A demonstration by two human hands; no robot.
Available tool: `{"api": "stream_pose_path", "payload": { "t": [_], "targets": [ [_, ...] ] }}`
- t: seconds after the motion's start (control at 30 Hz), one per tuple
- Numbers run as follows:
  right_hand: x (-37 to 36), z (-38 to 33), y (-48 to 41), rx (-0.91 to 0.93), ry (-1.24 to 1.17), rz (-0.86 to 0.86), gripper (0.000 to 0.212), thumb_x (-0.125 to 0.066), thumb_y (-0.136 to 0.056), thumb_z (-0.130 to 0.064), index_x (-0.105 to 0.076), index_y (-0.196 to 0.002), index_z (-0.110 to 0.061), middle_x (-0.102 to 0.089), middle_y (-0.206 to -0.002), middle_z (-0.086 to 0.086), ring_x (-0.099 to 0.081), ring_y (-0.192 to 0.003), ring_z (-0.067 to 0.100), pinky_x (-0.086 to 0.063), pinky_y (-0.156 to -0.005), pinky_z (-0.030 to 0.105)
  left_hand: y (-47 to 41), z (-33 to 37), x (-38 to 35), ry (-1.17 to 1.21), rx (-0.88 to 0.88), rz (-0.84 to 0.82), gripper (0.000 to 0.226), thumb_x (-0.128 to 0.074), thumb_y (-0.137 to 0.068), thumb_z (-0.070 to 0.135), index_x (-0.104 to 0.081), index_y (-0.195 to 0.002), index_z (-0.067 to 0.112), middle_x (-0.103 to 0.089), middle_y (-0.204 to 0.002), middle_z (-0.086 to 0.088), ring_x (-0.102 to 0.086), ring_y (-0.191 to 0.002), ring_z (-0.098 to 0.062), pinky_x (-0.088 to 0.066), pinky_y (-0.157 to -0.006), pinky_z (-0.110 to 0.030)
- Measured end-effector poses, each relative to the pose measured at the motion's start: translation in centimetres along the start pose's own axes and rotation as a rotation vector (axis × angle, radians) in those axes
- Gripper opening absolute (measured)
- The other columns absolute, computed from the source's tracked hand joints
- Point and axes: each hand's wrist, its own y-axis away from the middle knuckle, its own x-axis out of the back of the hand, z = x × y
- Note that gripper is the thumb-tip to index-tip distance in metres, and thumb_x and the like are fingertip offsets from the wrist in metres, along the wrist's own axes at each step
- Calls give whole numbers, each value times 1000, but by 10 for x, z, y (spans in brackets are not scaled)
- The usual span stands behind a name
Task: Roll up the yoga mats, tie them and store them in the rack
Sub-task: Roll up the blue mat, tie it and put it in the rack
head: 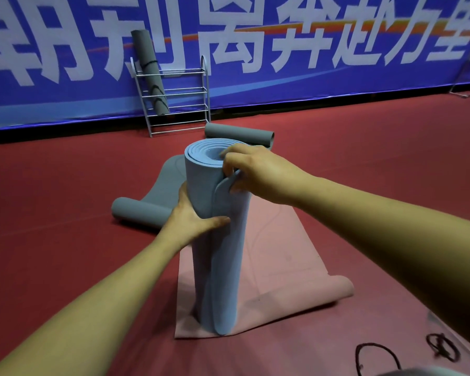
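Note:
A rolled light-blue yoga mat (220,256) stands upright on a pink mat (277,256) spread on the floor. My left hand (193,213) grips the roll's left side about a third of the way down. At the top rim my right hand (253,169) pinches the mat's loose outer edge. A silver wire rack (179,90) stands against the banner with one grey rolled mat (149,74) leaning in it. Black cords (440,344) lie on the floor at the lower right.
A grey mat (163,183), rolled in at both ends, lies behind the blue roll. Red carpet (65,199) covers the floor. A blue banner (310,50) with large white characters forms the back wall.

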Motion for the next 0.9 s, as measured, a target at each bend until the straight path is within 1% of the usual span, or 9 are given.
{"api": "stream_pose_path", "payload": {
  "t": [0.07,0.13,0.23,0.4,0.5,0.6,0.73,0.8,0.9],
  "targets": [
    [-4,-1,-1,47,21,38,22,-82,-72,-9,-65,-87,-9,-58,-134,14,-55,-116,31,-34,-87,23,2,4,-1,13,-30,-30,133,-89,-43,49,-11,-148,28,-41,-136,10,-46,-120,-6,-41,-88,-17],
    [-5,-2,0,50,-42,58,20,-80,-75,-7,-64,-86,-7,-58,-135,11,-56,-117,26,-35,-83,21,4,8,-2,33,-58,-47,137,-89,-39,43,-7,-149,29,-36,-138,10,-45,-118,-1,-38,-83,-3],
    [-8,-5,2,23,-97,105,22,-80,-73,-4,-65,-88,-8,-65,-96,0,-58,-83,17,-42,-69,28,6,11,-6,54,-90,-54,133,-90,-38,35,-10,-144,30,-33,-136,10,-44,-112,13,-37,-78,3],
    [-8,-5,7,-109,-172,155,22,-82,-71,-10,-65,-85,-12,-62,-82,-3,-55,-72,15,-39,-64,27,5,10,-14,41,-89,-51,139,-90,-36,34,-7,-147,23,-31,-138,6,-41,-123,-7,-35,-79,5],
    [-6,-4,11,-137,-201,168,24,-82,-71,-10,-61,-81,-13,-50,-73,-10,-46,-68,13,-32,-59,21,7,11,-21,47,-74,-29,137,-91,-36,40,-10,-146,26,-35,-140,7,-44,-124,-7,-40,-87,-4],
    [-2,-1,21,-128,-228,172,25,-83,-70,-7,-60,-80,-10,-50,-77,-4,-46,-71,15,-33,-59,18,11,15,-29,36,-42,27,130,-93,-41,47,-17,-144,30,-44,-139,6,-50,-123,-10,-48,-99,-30],
    [5,17,47,-211,-328,194,29,-82,-69,-9,-55,-77,-16,-65,-93,7,-62,-92,26,-49,-75,36,13,31,-48,-25,-59,45,120,-96,-49,37,-22,-144,26,-45,-140,5,-48,-123,-11,-43,-95,-28],
    [9,29,60,-296,-437,204,34,-82,-67,-6,-52,-74,-22,-69,-105,8,-63,-102,18,-52,-84,37,12,39,-63,-57,-53,49,121,-95,-48,40,-22,-143,25,-44,-141,3,-47,-126,-14,-44,-98,-31],
    [17,55,83,-466,-597,197,41,-82,-65,0,-50,-72,-23,-69,-110,8,-62,-94,10,-53,-84,37,9,52,-92,-126,-59,19,123,-91,-46,50,-17,-143,33,-40,-145,-1,-44,-131,-21,-44,-104,-44]
  ]
}}
